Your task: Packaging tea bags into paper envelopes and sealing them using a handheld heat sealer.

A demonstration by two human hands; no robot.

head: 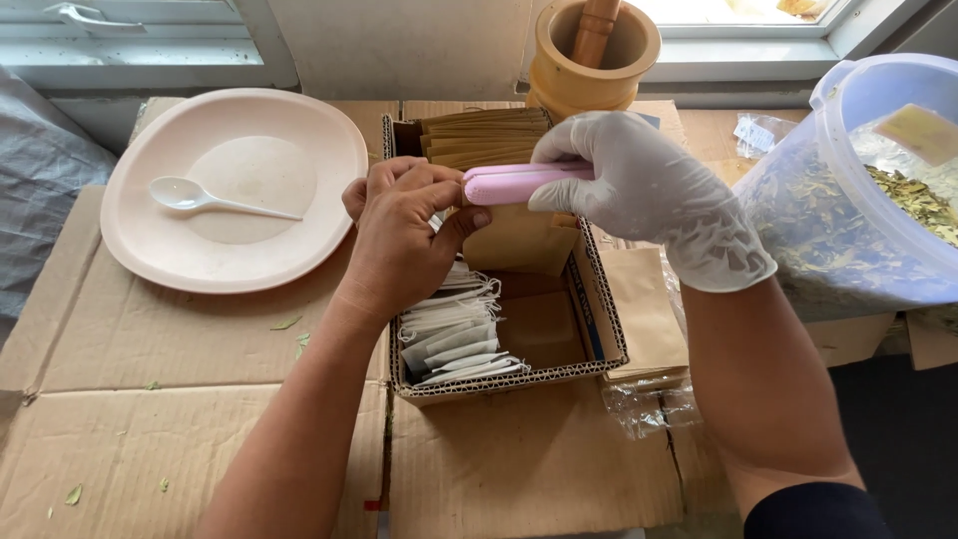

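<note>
Head view shows the pink sealer point(519, 184) lying sideways above the box point(519, 374), right hand point(639, 195) fingers squeezed shut along it, left hand point(399, 235) fingers pinching a brown bag point(519, 240) at its left end.

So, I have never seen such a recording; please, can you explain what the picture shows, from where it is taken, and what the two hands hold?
The one picture comes from a camera on the person's head, looking down. There is no machine, only two hands. The gloved right hand presses a pink clamp-like tool shut on a brown paper bag, which the bare left hand steadies. Below lies a cardboard box with white packets and more brown bags. On the cardboard surface stand a plate with a white spoon, a wooden mortar and a plastic jar of dried leaves.
</note>
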